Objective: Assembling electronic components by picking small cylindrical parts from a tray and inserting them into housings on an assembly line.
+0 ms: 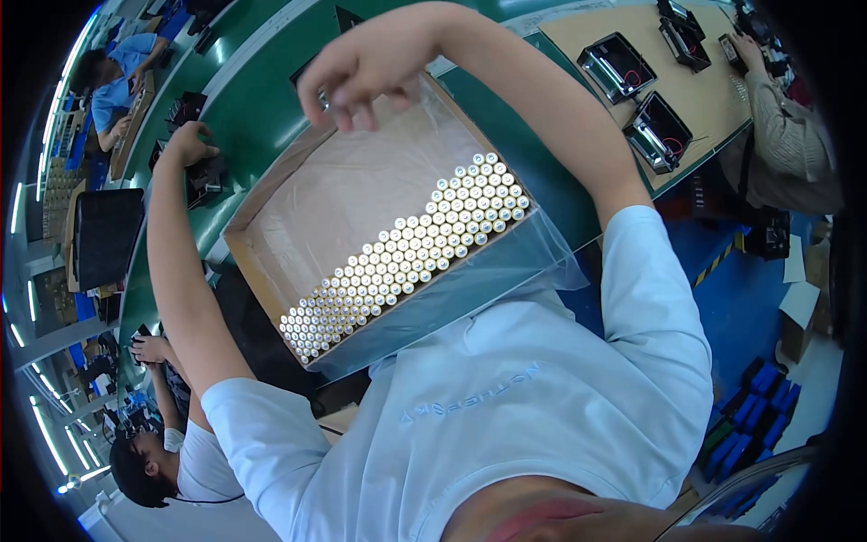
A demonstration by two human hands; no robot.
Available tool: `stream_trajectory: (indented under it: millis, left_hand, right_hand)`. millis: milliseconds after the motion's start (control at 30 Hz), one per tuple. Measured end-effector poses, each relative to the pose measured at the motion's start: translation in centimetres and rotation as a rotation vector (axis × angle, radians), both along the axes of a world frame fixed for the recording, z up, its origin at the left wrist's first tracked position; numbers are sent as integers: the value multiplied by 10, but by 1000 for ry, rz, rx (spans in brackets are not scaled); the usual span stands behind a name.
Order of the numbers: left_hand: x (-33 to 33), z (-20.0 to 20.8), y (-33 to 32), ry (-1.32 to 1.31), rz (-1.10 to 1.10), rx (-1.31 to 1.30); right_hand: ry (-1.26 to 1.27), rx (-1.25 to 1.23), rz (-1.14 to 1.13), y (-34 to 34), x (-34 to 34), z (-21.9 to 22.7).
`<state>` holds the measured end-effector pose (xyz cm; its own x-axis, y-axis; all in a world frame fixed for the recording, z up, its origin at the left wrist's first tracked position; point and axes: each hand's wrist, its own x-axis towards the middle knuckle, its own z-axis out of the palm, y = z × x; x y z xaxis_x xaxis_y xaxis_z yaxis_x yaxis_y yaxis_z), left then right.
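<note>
A shallow cardboard box (pixel 259 282) lined with clear plastic lies in front of me. Cylindrical battery cells (pixel 424 242), ends up, stand in tight rows along its near side. Above the box's far side hangs my right hand (pixel 366 72), its fingers bent and apart with nothing visible in them. A dark part on the bench shows partly behind those fingers. My left hand (pixel 187 146) reaches out beyond the box to the left, its fingers curled at the top of a black casing (pixel 206 179). Its grip is partly hidden.
The green bench (pixel 262 99) curves away ahead. On the right, a brown board (pixel 578 32) carries several black casings (pixel 657 135) with red wires; another person's hand (pixel 748 52) works there. Co-workers sit at the left, near a dark bin (pixel 107 237). Blue bins (pixel 754 411) stand at lower right.
</note>
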<state>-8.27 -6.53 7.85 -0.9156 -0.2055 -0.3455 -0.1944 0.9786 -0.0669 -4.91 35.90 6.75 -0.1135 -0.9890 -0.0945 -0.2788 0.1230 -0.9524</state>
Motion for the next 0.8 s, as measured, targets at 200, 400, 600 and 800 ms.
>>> stream_trajectory:
  millis: [200,400,600,800]
  left_hand:
    - [0,-2,-27,57,140,181]
    - [-13,-1,-29,425,419,471]
    - [-23,-13,-10,352,389,701]
    - [-63,-30,20,279,405,914]
  right_hand:
    - [590,202,142,23,59,2]
    - [712,462,294,27,75,12]
    - [624,422,345,29,69,2]
    - [548,364,333,30,62,1]
